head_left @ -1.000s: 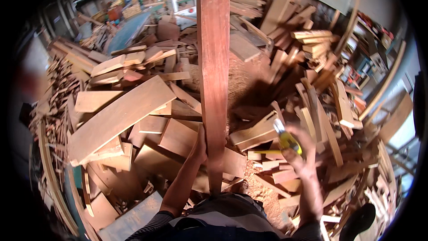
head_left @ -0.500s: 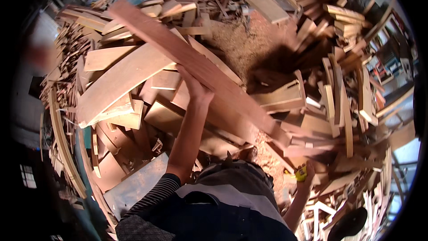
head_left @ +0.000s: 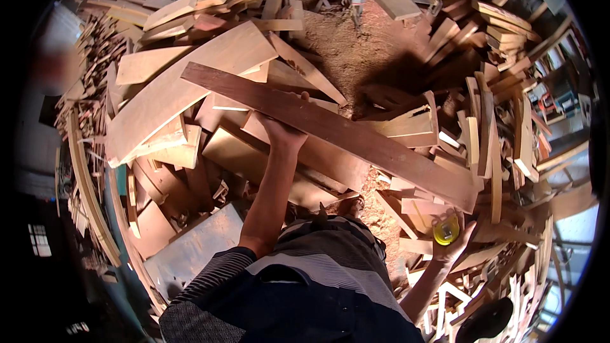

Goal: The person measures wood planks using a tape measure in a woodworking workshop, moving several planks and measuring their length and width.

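Observation:
A long reddish-brown wooden plank [head_left: 343,136] lies slantwise in front of me, running from the far left down to the near right. My left hand [head_left: 283,133] is wrapped round it left of its middle, with the palm beneath and fingertips showing over the far edge. Just below the plank's near right end, my right hand [head_left: 456,244] holds a yellow tape measure [head_left: 446,231], its round face turned up. A thin yellowish strip shows to the left of the case; whether it is drawn-out tape I cannot tell.
Boards [head_left: 190,92] in a loose heap lie beneath and left of the plank. Sawdust [head_left: 343,44] covers the ground beyond. More offcuts [head_left: 502,25] are piled on the right, and a grey flat panel [head_left: 194,251] lies near my left elbow.
The plank has shifted right and toward me, its far end now lower in view. My right hand has risen slightly to the right, and the tape measure's face has turned up.

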Available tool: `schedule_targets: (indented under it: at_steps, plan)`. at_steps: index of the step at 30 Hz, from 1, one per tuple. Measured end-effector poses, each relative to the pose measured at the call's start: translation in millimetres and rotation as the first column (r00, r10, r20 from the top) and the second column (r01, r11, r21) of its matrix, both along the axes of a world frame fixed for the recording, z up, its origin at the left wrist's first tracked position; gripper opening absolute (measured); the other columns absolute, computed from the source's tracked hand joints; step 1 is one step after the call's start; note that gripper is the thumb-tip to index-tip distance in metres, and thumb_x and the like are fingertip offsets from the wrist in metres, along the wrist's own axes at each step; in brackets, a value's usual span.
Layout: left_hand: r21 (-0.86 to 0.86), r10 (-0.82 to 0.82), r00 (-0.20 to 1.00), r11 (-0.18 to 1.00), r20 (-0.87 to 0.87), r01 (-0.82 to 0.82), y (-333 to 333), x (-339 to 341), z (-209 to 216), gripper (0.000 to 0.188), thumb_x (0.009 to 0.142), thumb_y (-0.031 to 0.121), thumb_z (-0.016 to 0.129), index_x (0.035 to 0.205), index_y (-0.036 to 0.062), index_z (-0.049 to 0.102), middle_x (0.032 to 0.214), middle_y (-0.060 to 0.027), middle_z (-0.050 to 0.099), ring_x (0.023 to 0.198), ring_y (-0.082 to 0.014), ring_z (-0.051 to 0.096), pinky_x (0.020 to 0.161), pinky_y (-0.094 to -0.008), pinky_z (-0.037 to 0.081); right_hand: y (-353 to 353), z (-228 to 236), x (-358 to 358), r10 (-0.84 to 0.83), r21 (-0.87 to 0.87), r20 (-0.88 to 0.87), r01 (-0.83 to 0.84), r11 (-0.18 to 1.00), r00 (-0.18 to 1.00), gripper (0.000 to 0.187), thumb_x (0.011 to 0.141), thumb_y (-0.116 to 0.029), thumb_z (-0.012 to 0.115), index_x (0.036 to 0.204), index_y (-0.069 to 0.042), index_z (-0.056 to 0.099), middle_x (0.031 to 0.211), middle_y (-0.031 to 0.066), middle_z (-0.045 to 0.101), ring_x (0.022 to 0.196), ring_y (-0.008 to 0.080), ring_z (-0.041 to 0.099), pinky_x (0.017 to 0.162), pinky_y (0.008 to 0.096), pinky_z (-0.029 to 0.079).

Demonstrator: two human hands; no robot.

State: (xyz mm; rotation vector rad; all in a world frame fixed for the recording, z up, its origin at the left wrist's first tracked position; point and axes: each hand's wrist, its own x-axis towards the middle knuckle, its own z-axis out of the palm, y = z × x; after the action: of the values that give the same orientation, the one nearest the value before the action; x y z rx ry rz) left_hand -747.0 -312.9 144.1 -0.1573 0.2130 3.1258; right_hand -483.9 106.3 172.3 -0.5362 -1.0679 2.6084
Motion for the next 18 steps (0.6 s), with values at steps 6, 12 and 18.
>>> schedule_targets:
  at_steps: [6, 12, 18]
  plan:
    - [0.064, 0.098, 0.976, 0.992, 0.195, -0.112, -9.5, 12.2, -10.1, 0.076, 0.092, 0.080, 0.034, 0.117, 0.0149, 0.065, 0.111, -0.0076, 0.069, 0.111, -0.0378, 0.062, 0.094, -0.0563, 0.051, -7.0, -10.2, -12.8, -0.101, 0.140, 0.177, 0.077, 0.987, 0.979, 0.044, 0.096, -0.052, 0.063, 0.122, -0.017, 0.062, 0.101, 0.0087, 0.070, 0.089, 0.0241, 0.069, 0.071, 0.0447, 0.059]
    - [0.189, 0.083, 0.996, 0.979, -0.028, -0.076, -34.7, 18.5, -32.5, 0.065, 0.094, 0.072, 0.044, 0.114, 0.0143, 0.066, 0.106, -0.0077, 0.069, 0.097, -0.0297, 0.067, 0.088, -0.0475, 0.056, -10.1, -44.9, -18.5, -0.071, 0.084, 0.290, 0.048, 0.995, 0.954, 0.040, 0.095, -0.055, 0.063, 0.113, -0.019, 0.064, 0.090, 0.0053, 0.072, 0.084, 0.0238, 0.071, 0.071, 0.0466, 0.058]
    - [0.265, 0.061, 0.983, 0.958, 0.174, -0.107, -52.3, 38.1, -58.9, 0.057, 0.093, 0.069, 0.048, 0.098, 0.0166, 0.069, 0.094, -0.0039, 0.069, 0.087, -0.0252, 0.068, 0.077, -0.0432, 0.056, -40.6, -45.0, -27.6, 0.070, 0.037, 0.261, -0.082, 0.996, 0.963, 0.044, 0.099, -0.055, 0.054, 0.121, -0.018, 0.064, 0.099, 0.0047, 0.072, 0.084, 0.0213, 0.070, 0.065, 0.0387, 0.056]
